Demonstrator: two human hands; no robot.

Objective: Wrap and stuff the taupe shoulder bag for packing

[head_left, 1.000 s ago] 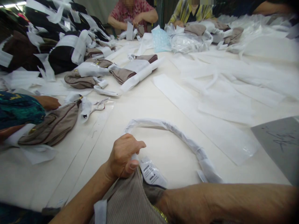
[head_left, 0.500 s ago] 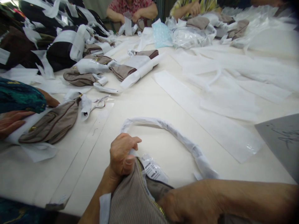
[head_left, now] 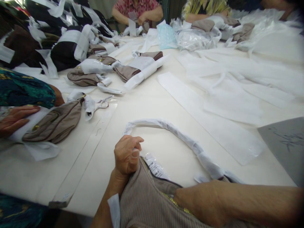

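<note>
A taupe ribbed handbag [head_left: 144, 199] lies before me, its brass zip open along the top. My left hand [head_left: 127, 155] is closed on the bag's upper left corner, by the zip end. My right hand [head_left: 192, 202] reaches inside the zip opening; its fingers are hidden in the bag. The bag's strap [head_left: 175, 133], wrapped in white paper, arches over the table beyond both hands. Behind the zip edge, a printed label in a clear sleeve [head_left: 156, 167] pokes out. A strip of white paper [head_left: 114, 207] sits against my left forearm.
At left, a co-worker's hand [head_left: 19, 117] rests on another taupe bag [head_left: 57, 122]. Wrapped bags [head_left: 137, 66] lie farther back, near a dark heap [head_left: 64, 47]. Right of centre are white paper sheets [head_left: 209, 117] and a grey board [head_left: 285, 142]. Other people sit across the table.
The bag has shifted slightly right, and its zip opening shows wider. My right hand has moved right, still inside it. At left, the co-worker's sleeve and hand have moved further into view.
</note>
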